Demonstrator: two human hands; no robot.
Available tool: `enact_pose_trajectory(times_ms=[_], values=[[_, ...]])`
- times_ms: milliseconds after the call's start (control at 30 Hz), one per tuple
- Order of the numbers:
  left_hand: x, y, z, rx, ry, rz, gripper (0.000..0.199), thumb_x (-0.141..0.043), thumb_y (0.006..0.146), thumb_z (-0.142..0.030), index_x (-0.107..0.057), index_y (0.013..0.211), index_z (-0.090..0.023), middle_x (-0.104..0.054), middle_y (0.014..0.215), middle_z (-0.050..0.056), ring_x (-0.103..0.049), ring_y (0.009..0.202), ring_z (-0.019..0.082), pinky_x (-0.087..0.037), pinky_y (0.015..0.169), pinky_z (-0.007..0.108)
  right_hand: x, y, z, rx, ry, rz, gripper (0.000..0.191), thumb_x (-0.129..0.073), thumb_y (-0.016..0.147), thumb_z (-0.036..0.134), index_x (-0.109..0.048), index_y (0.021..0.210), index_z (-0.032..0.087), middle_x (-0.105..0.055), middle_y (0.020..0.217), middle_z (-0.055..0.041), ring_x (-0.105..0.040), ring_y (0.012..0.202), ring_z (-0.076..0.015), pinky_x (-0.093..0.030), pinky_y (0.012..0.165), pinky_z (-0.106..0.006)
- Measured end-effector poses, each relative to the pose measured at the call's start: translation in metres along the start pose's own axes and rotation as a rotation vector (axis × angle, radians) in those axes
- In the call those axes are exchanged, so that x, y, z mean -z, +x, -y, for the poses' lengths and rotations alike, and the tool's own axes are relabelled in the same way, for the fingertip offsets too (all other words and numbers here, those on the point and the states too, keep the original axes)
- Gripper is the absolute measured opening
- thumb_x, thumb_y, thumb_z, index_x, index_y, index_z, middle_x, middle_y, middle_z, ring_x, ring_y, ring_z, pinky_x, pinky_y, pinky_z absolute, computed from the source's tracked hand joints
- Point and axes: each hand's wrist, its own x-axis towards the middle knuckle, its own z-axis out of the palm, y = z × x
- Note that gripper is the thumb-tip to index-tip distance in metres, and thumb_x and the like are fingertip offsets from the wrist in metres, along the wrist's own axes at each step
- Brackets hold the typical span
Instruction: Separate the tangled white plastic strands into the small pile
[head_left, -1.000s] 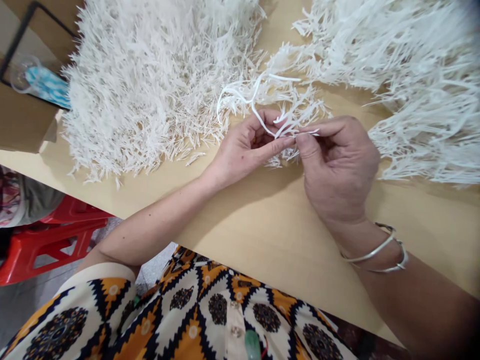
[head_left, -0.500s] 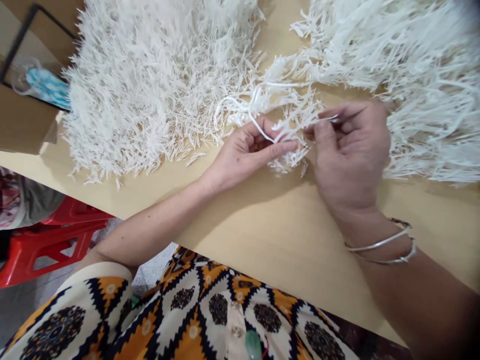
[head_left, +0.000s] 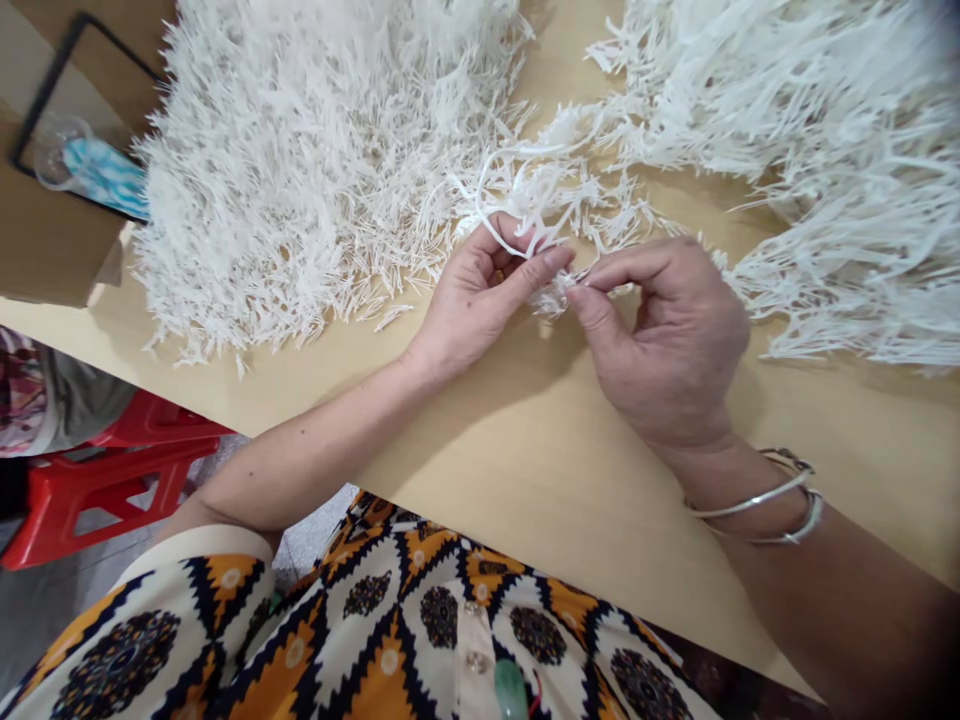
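Note:
My left hand (head_left: 487, 290) pinches a small bunch of white feathery strands (head_left: 552, 297) between thumb and fingers. A smooth white cord (head_left: 484, 185) loops up from that hand, over more loose frayed strands (head_left: 585, 200) behind it. My right hand (head_left: 664, 335) is closed in a pinch, thumb and forefinger tips at the right edge of the bunch, close to my left thumb. What lies between those fingertips is too small to make out. Both hands are just above the table (head_left: 517, 430).
A big heap of white frayed pieces (head_left: 322, 160) lies at the left, another white heap (head_left: 840, 170) at the right. A cardboard box (head_left: 52, 250) stands far left, with a blue-and-white patterned item (head_left: 105, 175) by it. Red stools (head_left: 112, 480) stand below the table edge.
My right hand has moved left and slightly down, bringing its fingertips up to the bunch. My left hand has shifted slightly left, still holding the strands.

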Motion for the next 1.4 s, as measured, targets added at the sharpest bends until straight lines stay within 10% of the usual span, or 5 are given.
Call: enact_pose_trajectory(times_ms=[200, 467, 833, 1167, 1400], values=[[0.0, 0.004, 0.002, 0.025, -0.042, -0.037, 0.027, -0.077, 0.098, -0.042, -0.06, 0.099, -0.021, -0.066, 0.094, 0.0, -0.074, 0.103, 0.015, -0.063, 0.092, 0.033, -0.001, -0.006, 0.014, 0.151, -0.03, 0.204, 0.012, -0.061, 0.105, 0.033, -0.062, 0.095, 0.027, -0.072, 0.091, -0.0033, -0.071, 0.094, -0.0235, -0.058, 0.09, -0.044], [0.001, 0.003, -0.008, 0.013, -0.05, 0.08, 0.038, -0.076, 0.094, -0.058, -0.068, 0.103, -0.021, -0.07, 0.094, 0.0, -0.068, 0.087, 0.01, -0.058, 0.082, 0.026, 0.001, -0.003, 0.004, -0.136, -0.013, -0.062, 0.014, -0.069, 0.1, 0.036, -0.063, 0.091, 0.027, -0.065, 0.085, 0.0012, -0.064, 0.078, -0.0176, -0.054, 0.078, -0.038], [0.004, 0.004, -0.005, -0.065, -0.007, 0.096, 0.028, -0.076, 0.096, -0.05, -0.075, 0.103, -0.023, -0.071, 0.094, 0.0, -0.069, 0.09, 0.012, -0.055, 0.08, 0.027, -0.002, 0.001, 0.005, -0.273, 0.149, 0.008, 0.008, -0.07, 0.099, 0.035, -0.072, 0.102, 0.028, -0.076, 0.099, -0.0018, -0.069, 0.086, -0.0174, -0.059, 0.085, -0.039], [0.002, 0.001, 0.001, -0.075, 0.17, 0.009, 0.031, -0.071, 0.099, -0.053, -0.067, 0.098, -0.022, -0.07, 0.087, 0.0, -0.065, 0.083, 0.011, -0.048, 0.072, 0.026, -0.002, -0.004, -0.004, -0.127, 0.046, 0.143, 0.011, -0.063, 0.103, 0.036, -0.067, 0.099, 0.027, -0.068, 0.081, 0.0019, -0.06, 0.065, -0.016, -0.053, 0.066, -0.033], [0.011, 0.016, 0.013, -0.109, 0.127, -0.15, 0.04, -0.07, 0.095, -0.065, -0.063, 0.092, -0.025, -0.067, 0.081, -0.001, -0.059, 0.078, 0.011, -0.048, 0.072, 0.031, -0.002, -0.014, 0.033, 0.123, 0.011, 0.287, 0.01, -0.063, 0.105, 0.028, -0.068, 0.096, 0.025, -0.073, 0.085, -0.0012, -0.069, 0.079, -0.0184, -0.056, 0.076, -0.035]])
